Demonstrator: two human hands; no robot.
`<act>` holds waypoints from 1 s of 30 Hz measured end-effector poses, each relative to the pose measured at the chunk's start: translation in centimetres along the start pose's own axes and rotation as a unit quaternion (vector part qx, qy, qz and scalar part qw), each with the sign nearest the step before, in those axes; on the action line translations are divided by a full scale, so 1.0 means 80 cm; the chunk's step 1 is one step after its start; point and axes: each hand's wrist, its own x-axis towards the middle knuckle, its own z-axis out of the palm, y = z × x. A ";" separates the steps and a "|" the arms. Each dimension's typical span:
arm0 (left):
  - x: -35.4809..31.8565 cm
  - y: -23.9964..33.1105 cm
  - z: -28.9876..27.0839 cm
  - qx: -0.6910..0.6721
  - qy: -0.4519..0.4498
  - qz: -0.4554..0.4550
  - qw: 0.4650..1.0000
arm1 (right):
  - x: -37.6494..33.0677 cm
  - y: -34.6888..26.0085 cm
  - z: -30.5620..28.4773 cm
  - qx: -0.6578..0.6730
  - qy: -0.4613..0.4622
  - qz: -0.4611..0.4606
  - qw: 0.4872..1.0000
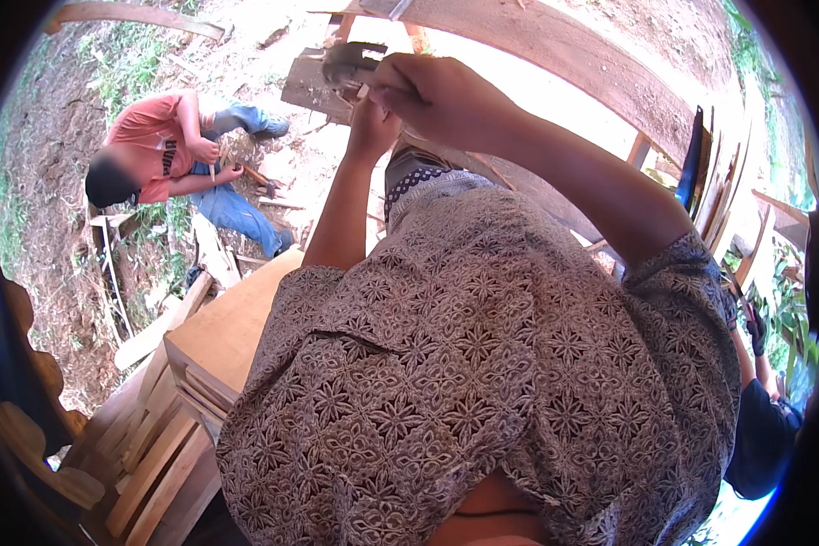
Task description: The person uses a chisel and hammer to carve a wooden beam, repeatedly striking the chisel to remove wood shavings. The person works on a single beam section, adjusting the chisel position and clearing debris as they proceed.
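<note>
Looking down over a patterned brown shirt (482, 364), both forearms reach up and away toward a long curved wooden plank (591, 68) that runs from upper centre down to the right. Right hand (437, 91) is closed in a fist, knuckles toward the camera, gripping what looks like a tool handle; a thin pale shaft (400, 9) pokes out above the fist toward the plank's upper edge, so likely a hammer or chisel, can't confirm. Left hand (371, 123) sits just below and left of the right, fingers pressed together in a pinch on something small and hidden, can't tell what. A dark rough wood piece (323, 77) lies just left of both hands, touching or nearly touching the left fingertips; its long axis runs roughly left-right, ending at the plank. Left hand is the nearer one to that piece, right hand is above it and nearer the plank. Well left of the plank, a second person in an orange shirt (146, 136) crouches on the dirt ground (55, 118) working on wood scraps. Lower left of the plank, stacked pale boards (218, 337) sit on slats. Right of the plank, a blue blade-like object (692, 159) stands among upright slats, and a third person's dark sleeve (764, 437) shows at the right edge.
</note>
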 end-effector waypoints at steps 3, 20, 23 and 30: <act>0.008 0.007 -0.002 -0.047 -0.040 -0.025 0.998 | -0.006 -0.015 -0.015 0.051 0.057 -0.009 0.997; 0.035 0.002 -0.001 -0.013 -0.076 -0.032 0.996 | 0.001 0.027 0.007 0.019 0.072 0.088 0.993; 0.028 0.007 0.003 -0.056 -0.055 -0.073 0.994 | 0.015 0.081 0.011 -0.086 0.025 0.062 0.994; 0.038 -0.003 -0.002 -0.029 -0.068 -0.044 0.996 | 0.015 0.081 0.018 -0.093 0.030 -0.022 0.995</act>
